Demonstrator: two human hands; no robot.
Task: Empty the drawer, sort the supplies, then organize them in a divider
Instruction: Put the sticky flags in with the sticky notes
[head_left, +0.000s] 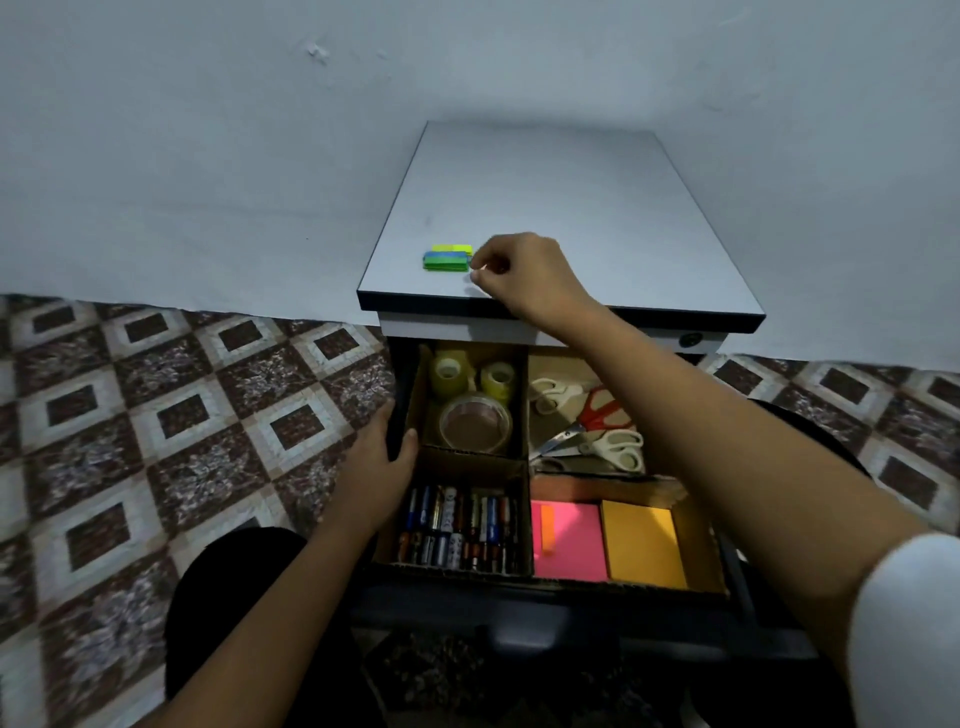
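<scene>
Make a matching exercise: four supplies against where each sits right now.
Things:
1 tape rolls
2 scissors
3 batteries
4 green sticky flags

Places:
A cabinet top
B near-left compartment
C far-right compartment
D far-left compartment

Pairs: 1-D, 2-C, 3-B, 4-A
</scene>
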